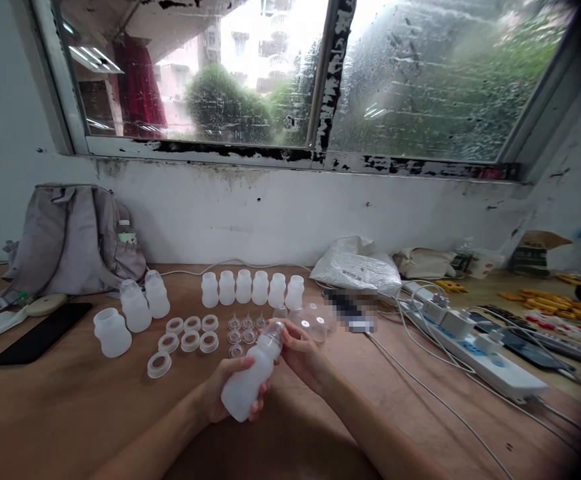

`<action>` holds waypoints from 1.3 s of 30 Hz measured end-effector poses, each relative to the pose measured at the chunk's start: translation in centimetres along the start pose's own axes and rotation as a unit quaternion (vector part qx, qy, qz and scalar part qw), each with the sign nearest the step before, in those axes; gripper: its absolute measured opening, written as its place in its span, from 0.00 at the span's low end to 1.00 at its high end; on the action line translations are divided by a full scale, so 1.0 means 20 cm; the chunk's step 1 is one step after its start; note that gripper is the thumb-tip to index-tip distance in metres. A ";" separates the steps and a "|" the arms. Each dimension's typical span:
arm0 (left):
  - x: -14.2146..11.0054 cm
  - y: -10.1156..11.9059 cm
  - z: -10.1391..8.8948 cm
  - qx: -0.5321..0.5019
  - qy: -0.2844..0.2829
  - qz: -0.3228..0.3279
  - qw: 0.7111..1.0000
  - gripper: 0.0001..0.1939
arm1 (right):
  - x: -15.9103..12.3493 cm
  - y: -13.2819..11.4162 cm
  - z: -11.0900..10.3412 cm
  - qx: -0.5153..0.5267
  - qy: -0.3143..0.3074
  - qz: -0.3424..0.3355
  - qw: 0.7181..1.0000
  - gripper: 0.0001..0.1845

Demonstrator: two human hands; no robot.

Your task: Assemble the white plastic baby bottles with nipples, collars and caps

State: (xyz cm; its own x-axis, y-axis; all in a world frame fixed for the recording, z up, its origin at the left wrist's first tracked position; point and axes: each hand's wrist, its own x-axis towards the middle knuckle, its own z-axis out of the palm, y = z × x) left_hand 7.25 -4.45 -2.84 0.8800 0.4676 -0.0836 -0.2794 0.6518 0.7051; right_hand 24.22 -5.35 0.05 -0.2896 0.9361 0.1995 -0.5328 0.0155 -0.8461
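My left hand (220,393) is wrapped round the body of a white translucent baby bottle (250,380), held tilted above the wooden table (70,413). At the bottle's top end my right hand (300,353) has its fingers closed on the clear cap (275,331). Just beyond lie several white screw rings (189,333), several small clear teats (240,330) and clear dome caps (313,320). A row of several open white bottles (252,288) stands further back.
Two capped bottles (145,301) and one open bottle (112,331) stand at left, near a black phone (43,332) and a grey backpack (73,237). A white power strip (475,347) with cables lies at right, a white plastic bag (358,267) behind, and the wall under the window.
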 end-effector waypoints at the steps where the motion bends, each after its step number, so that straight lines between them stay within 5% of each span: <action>1: 0.00 0.00 0.00 -0.035 -0.028 -0.013 0.999 0.24 | 0.00 0.00 0.00 0.012 -0.014 0.009 1.000 0.14; 5: -0.01 -0.01 0.00 -0.067 -0.066 -0.013 0.995 0.24 | 0.01 -0.02 -0.02 0.024 0.000 0.009 1.000 0.15; 10: -0.01 -0.03 0.02 0.035 -0.010 0.020 0.999 0.21 | 0.04 -0.13 -0.14 -0.094 0.177 -0.125 0.972 0.15; 13: -0.01 -0.03 0.04 0.064 0.065 0.044 0.995 0.19 | 0.03 -0.23 -0.25 -0.278 0.282 -0.176 0.901 0.20; 16: 0.00 -0.02 0.06 0.088 0.120 0.066 0.987 0.15 | -0.03 -0.32 -0.36 -0.431 0.335 -0.158 0.823 0.22; 22: 0.00 -0.01 0.09 0.114 0.163 0.084 0.976 0.16 | -0.13 -0.33 -0.56 -0.657 0.342 0.000 0.672 0.13; 26: -0.01 0.00 0.10 0.123 0.169 0.081 0.974 0.17 | -0.12 -0.29 -0.61 -0.708 0.336 0.055 0.619 0.13; 30: -0.01 0.00 0.09 0.133 0.173 0.093 0.971 0.18 | -0.06 -0.31 -0.58 -0.712 0.342 0.034 0.613 0.14; 33: 0.01 -0.01 0.07 0.145 0.179 0.100 0.968 0.17 | -0.01 -0.31 -0.45 -0.688 0.356 -0.097 0.625 0.15; 35: 0.01 -0.02 0.06 0.155 0.190 0.106 0.964 0.17 | 0.02 -0.27 -0.30 -0.639 0.297 -0.136 0.697 0.16; 37: 0.02 -0.02 0.05 0.182 0.203 0.117 0.955 0.16 | 0.04 -0.19 -0.16 -0.583 0.215 -0.097 0.778 0.17; 39: 0.02 -0.02 0.06 0.238 0.207 0.139 0.939 0.16 | 0.06 -0.09 -0.03 -0.542 0.148 -0.060 0.825 0.17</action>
State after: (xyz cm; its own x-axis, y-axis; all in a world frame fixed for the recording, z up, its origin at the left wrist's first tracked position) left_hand 8.13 -5.10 -2.31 0.5462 0.8364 -0.0467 -0.1865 0.1757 0.9666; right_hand 25.24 -4.00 1.46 0.0065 0.9476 0.3195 0.5275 0.2682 -0.8061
